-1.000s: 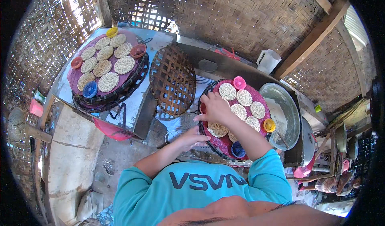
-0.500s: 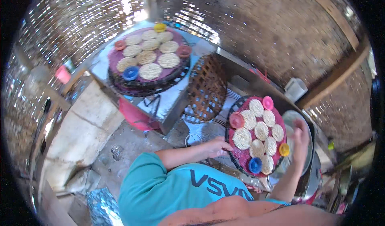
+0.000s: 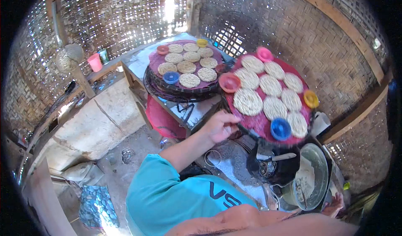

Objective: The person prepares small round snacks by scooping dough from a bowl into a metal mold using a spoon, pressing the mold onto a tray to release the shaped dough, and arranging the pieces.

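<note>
Since half a second ago the round woven tray (image 3: pixel 256 125) has come up off the surface and now sits tilted, carried toward the stacked trays (image 3: pixel 180 91), and the view has swung so both tray loads lie close together. The left hand (image 3: pixel 220 125) grips the near rim of the raised tray, fingers curled under its edge. The right hand (image 3: pixel 335 203) shows only as a few fingertips at the lower right, behind the metal bowl (image 3: pixel 318 169); whether it grips anything cannot be told. On the tray, beyond the left hand, lie pale round noodle cakes (image 3: pixel 248 102) and small coloured cups (image 3: pixel 280 128). Below the tray, right of the left hand, a dark pot (image 3: pixel 274 171) is partly hidden by the tray's edge.
</note>
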`<state>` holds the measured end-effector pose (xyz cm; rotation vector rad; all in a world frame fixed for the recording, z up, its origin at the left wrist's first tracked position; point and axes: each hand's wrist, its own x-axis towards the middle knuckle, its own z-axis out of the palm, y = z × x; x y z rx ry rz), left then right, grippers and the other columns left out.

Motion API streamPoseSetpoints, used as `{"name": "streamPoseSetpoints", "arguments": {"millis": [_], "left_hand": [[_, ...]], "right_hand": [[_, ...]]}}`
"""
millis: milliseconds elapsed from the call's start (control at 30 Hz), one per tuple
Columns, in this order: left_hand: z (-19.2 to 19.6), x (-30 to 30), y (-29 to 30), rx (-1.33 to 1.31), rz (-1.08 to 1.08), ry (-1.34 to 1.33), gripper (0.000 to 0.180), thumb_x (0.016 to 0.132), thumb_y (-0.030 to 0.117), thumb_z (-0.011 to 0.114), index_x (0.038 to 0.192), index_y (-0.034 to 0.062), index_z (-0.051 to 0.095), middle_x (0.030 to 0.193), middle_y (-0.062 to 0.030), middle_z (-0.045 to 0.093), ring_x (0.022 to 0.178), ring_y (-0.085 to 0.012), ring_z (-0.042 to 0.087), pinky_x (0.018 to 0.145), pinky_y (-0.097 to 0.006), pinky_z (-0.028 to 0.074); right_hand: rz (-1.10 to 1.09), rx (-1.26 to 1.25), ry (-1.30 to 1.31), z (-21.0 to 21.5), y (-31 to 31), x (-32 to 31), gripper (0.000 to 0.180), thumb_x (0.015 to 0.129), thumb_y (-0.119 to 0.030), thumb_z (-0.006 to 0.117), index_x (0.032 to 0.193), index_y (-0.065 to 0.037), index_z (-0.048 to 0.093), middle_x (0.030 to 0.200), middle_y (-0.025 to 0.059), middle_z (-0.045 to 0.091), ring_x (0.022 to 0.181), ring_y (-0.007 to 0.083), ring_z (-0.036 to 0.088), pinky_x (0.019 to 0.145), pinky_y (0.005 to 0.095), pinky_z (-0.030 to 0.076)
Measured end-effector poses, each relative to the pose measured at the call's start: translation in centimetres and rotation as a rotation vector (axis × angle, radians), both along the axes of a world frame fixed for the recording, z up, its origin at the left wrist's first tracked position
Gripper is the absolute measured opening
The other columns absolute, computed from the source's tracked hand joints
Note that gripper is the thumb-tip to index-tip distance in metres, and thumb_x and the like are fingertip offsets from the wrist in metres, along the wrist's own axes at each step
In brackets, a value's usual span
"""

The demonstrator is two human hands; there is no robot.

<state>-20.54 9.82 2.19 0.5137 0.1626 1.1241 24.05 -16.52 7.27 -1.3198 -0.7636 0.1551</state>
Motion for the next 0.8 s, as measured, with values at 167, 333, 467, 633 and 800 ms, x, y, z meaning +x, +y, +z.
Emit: {"name": "streamPoseSetpoints", "arguments": {"millis": [167, 333, 467, 633, 800], "left_hand": [[2.9, -4.0, 2.4, 0.045, 0.380, -0.072, 0.018, 0.069, -0.002, 0.055, 0.086, 0.0036, 0.056, 0.080, -0.0037, 0.060, 0.076, -0.0158, 0.058, 0.073, -0.033, 0.047], [1.2, -7.4, 6.8, -0.029, 0.606, -0.088, 0.013, 0.070, -0.002, 0.055, 0.083, 0.0018, 0.055, 0.077, -0.0063, 0.059, 0.072, -0.0170, 0.058, 0.070, -0.033, 0.048], [0.3, -10.1, 8.6, -0.038, 0.779, -0.053, 0.013, 0.070, -0.004, 0.056, 0.080, 0.0034, 0.054, 0.075, -0.0059, 0.058, 0.069, -0.0167, 0.058, 0.065, -0.033, 0.048], [-1.2, -11.2, 10.6, -0.125, 0.865, -0.041, 0.013, 0.069, -0.002, 0.057, 0.080, 0.0051, 0.053, 0.074, -0.0038, 0.057, 0.066, -0.0160, 0.056, 0.061, -0.032, 0.047], [-2.0, -11.7, 11.6, -0.156, 0.828, -0.068, 0.028, 0.067, -0.007, 0.058, 0.083, 0.0104, 0.042, 0.073, -0.0018, 0.053, 0.065, -0.0163, 0.054, 0.063, -0.035, 0.042]], "right_hand": [[0.114, 0.046, -0.071, -2.7, -0.5, 0.0, 0.063, 0.076, -0.061, 0.044, 0.107, -0.006, 0.046, 0.099, 0.0023, 0.051, 0.084, 0.0098, 0.048, 0.058, 0.0188, 0.035], [-0.076, -0.129, -0.155, 0.3, -0.2, -7.7, 0.063, 0.075, -0.060, 0.049, 0.101, -0.003, 0.053, 0.096, 0.0072, 0.053, 0.089, 0.0195, 0.047, 0.079, 0.0337, 0.035], [0.184, -0.068, -0.106, 0.5, -0.4, -9.2, 0.054, 0.079, -0.050, 0.051, 0.101, -0.001, 0.052, 0.097, 0.0082, 0.053, 0.088, 0.0196, 0.048, 0.077, 0.0322, 0.036], [0.293, -0.039, -0.084, 0.3, -0.2, -9.2, 0.048, 0.080, -0.044, 0.055, 0.102, -0.001, 0.052, 0.097, 0.0086, 0.053, 0.088, 0.0189, 0.049, 0.076, 0.0310, 0.038], [0.387, -0.036, -0.008, -1.4, -0.6, -7.7, 0.034, 0.082, -0.027, 0.057, 0.104, -0.002, 0.051, 0.097, 0.0093, 0.053, 0.086, 0.0177, 0.050, 0.074, 0.0286, 0.040]]}}
